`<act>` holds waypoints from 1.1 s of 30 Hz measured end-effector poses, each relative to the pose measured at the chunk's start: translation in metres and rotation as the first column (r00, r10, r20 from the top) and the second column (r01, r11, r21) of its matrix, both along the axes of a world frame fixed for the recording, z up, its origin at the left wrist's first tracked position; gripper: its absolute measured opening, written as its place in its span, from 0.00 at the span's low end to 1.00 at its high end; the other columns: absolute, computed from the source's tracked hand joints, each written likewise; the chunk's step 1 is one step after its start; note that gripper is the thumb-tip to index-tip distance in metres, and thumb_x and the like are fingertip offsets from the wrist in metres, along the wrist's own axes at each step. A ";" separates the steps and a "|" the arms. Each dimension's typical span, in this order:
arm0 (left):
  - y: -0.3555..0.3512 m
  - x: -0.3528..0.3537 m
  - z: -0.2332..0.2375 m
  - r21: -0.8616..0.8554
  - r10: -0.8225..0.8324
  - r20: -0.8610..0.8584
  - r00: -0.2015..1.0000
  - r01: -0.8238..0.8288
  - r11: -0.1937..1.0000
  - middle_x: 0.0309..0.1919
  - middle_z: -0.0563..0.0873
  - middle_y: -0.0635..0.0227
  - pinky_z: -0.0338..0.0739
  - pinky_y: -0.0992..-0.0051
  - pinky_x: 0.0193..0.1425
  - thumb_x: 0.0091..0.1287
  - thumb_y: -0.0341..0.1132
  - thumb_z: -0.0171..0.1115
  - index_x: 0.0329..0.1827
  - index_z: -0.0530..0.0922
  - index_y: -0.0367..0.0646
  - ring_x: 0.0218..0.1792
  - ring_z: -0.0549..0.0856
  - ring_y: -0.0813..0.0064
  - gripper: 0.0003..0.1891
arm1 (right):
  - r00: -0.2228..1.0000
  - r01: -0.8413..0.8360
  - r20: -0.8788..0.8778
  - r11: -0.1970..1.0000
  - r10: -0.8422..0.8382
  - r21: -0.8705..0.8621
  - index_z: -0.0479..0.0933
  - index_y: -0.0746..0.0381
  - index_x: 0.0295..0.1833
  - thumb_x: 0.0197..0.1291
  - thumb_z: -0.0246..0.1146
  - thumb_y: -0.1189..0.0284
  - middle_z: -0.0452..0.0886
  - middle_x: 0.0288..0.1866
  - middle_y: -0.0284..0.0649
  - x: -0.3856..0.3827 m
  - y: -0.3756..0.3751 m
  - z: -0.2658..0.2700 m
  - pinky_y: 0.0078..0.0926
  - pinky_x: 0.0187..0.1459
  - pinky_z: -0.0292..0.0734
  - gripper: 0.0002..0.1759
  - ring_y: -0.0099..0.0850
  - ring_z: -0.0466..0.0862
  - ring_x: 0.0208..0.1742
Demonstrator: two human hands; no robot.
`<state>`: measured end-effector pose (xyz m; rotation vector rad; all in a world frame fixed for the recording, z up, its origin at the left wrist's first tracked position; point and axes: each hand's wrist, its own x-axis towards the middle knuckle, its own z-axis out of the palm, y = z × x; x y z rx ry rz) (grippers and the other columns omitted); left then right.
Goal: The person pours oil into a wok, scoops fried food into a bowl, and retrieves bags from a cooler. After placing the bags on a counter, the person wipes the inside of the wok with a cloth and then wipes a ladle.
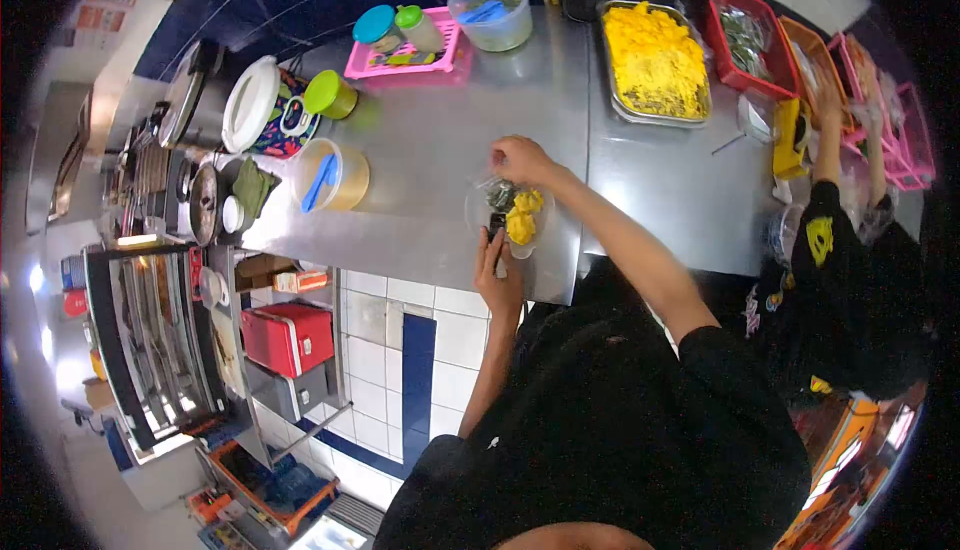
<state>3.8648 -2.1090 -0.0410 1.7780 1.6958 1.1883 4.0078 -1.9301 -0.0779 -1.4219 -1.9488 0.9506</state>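
Note:
A clear plastic dish or wrapper (476, 212) lies on the steel counter in front of me. On it sit yellow, soft-looking lumps of food (522, 218) and a dark green bundle (500, 193) that seems wrapped in clear film. My right hand (525, 164) is over the far side, fingers curled together in a pinch; what they grip is too small to name. At the near edge, my left hand (498, 275) has its fingers stretched out against the dish, touching or beside a small black item (497, 221).
The steel counter (430, 170) carries a tray of yellow food (655, 60), a red basket (750, 40), a clear tub (490, 15), a pink basket (400, 65) and a tub with a blue utensil (345, 178). Another person's arm (828, 140) reaches among containers at right.

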 end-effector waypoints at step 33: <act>-0.006 0.006 -0.014 -0.193 0.146 -0.149 0.978 -0.173 0.966 0.55 0.80 0.48 0.81 0.62 0.45 0.65 0.31 0.58 0.54 0.80 0.47 0.44 0.86 0.51 0.15 | 0.962 -0.241 0.163 0.962 0.219 0.129 0.79 0.61 0.37 0.50 0.65 0.69 0.79 0.43 0.41 0.011 -0.015 0.025 0.35 0.53 0.73 0.10 0.41 0.76 0.52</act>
